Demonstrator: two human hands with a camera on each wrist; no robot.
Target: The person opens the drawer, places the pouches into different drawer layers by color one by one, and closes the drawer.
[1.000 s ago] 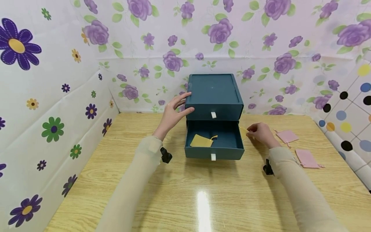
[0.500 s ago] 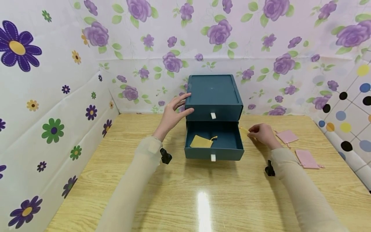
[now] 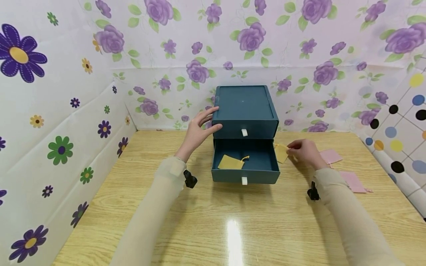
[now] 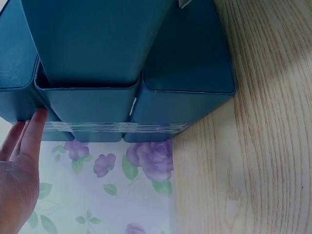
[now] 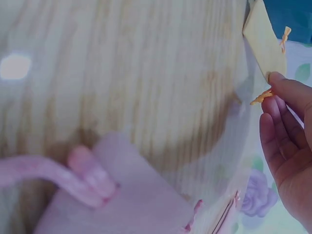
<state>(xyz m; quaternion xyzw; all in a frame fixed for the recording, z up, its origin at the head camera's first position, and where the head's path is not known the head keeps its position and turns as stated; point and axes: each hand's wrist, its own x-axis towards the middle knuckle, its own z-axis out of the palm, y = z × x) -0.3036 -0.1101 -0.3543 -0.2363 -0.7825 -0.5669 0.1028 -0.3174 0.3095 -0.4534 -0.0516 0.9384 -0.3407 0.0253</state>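
A dark blue drawer unit (image 3: 244, 103) stands at the back of the table. Below its top drawer, a pulled-out drawer (image 3: 229, 176) holds a yellow drawstring pouch (image 3: 229, 162). My left hand (image 3: 195, 133) rests against the unit's upper left side, fingers extended; in the left wrist view its fingertips (image 4: 36, 119) touch the blue wall. To the right of the drawer, my right hand (image 3: 305, 152) pinches a second yellow drawstring pouch (image 5: 265, 41) by a corner between thumb and fingers. That pouch hangs beside the drawer's right wall, partly covered by the fingers in the head view.
Two pink drawstring pouches lie on the table at the right: a farther pouch (image 3: 331, 156) and a nearer pouch (image 3: 354, 181), both partly hidden by the right arm. Clear tape (image 4: 112, 127) runs across the unit's side. A floral backdrop (image 3: 159, 99) rises behind the wooden table (image 3: 186, 229).
My right hand has shifted slightly right, and more of the pinched yellow pouch shows now. The left hand and the drawer unit have stayed put.
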